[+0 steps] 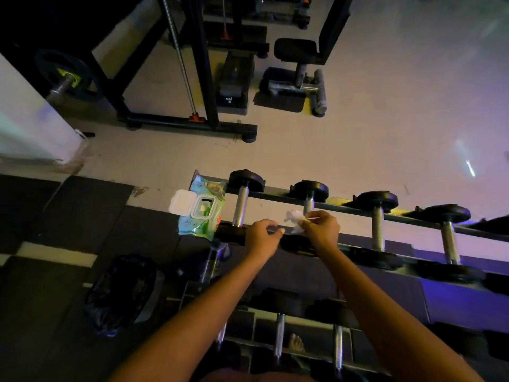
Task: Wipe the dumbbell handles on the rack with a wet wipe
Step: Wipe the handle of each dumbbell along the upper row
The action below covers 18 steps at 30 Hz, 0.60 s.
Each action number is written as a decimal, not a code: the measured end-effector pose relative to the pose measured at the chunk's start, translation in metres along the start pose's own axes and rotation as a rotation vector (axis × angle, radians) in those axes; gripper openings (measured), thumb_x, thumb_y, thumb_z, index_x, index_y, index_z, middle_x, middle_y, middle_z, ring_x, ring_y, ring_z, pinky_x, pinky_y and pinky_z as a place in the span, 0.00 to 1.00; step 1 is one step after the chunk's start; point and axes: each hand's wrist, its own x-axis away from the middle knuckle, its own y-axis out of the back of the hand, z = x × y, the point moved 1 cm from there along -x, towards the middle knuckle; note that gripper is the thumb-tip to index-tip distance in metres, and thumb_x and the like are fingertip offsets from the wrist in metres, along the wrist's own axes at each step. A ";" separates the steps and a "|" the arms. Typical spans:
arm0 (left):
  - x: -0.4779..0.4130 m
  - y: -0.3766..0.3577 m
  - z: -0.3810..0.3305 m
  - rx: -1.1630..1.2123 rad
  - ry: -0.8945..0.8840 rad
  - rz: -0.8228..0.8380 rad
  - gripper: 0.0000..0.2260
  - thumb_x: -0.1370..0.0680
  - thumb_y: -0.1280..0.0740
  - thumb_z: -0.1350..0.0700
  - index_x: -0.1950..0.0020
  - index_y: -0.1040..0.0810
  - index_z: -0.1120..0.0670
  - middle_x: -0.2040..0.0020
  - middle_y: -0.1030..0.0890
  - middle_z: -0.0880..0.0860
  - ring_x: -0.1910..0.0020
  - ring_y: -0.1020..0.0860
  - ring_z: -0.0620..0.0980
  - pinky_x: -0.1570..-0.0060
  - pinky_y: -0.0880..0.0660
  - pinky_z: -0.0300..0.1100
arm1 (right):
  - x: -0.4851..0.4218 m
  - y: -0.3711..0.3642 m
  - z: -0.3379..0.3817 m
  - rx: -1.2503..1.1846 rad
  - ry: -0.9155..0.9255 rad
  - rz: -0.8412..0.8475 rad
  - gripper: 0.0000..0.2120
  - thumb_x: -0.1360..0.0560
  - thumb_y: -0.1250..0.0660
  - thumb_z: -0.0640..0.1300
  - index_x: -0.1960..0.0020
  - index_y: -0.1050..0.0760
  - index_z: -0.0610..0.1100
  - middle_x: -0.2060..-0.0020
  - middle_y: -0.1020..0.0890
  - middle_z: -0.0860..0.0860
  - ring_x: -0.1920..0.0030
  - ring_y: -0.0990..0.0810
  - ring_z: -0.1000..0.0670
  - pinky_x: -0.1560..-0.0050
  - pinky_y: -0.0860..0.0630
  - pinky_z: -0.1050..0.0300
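Observation:
A dumbbell rack (pixel 341 203) runs from centre to right, with several black dumbbells lying across its top rails, chrome handles showing. My right hand (pixel 321 228) pinches a crumpled white wet wipe (pixel 295 221) just in front of the second dumbbell's handle (pixel 308 206). My left hand (pixel 261 236) hovers with curled fingers over the near rail, between the first dumbbell's handle (pixel 240 205) and the second; whether it holds anything I cannot tell. An open pack of wet wipes (pixel 200 208), lid flipped up, sits at the rack's left end.
A lower rack tier (pixel 279 336) holds more dumbbells below my forearms. A dark bag (pixel 122 293) lies on the floor mat to the left. A cable machine frame (pixel 192 125) and a bench (pixel 296 70) stand on the pale floor beyond the rack.

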 end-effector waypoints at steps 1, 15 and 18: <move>0.003 -0.012 -0.007 -0.010 0.013 0.005 0.13 0.26 0.27 0.55 0.44 0.19 0.60 0.48 0.17 0.57 0.48 0.20 0.53 0.47 0.24 0.41 | -0.004 0.014 -0.003 0.002 0.007 -0.008 0.11 0.30 0.24 0.41 0.51 0.24 0.45 0.56 0.18 0.46 0.57 0.17 0.47 0.55 0.17 0.50; 0.016 -0.067 -0.004 -0.183 0.052 0.113 0.21 0.23 0.31 0.55 0.31 0.26 0.57 0.36 0.22 0.56 0.36 0.25 0.53 0.40 0.30 0.40 | -0.020 0.053 -0.034 0.222 0.145 0.164 0.05 0.26 0.30 0.35 0.50 0.20 0.41 0.51 0.17 0.43 0.54 0.21 0.51 0.64 0.30 0.71; 0.007 -0.068 0.001 -0.246 0.009 0.162 0.21 0.21 0.34 0.54 0.29 0.29 0.55 0.34 0.24 0.56 0.35 0.27 0.52 0.41 0.33 0.37 | -0.025 0.045 -0.036 0.264 0.134 0.187 0.07 0.25 0.30 0.36 0.47 0.21 0.41 0.49 0.18 0.44 0.52 0.20 0.49 0.61 0.28 0.69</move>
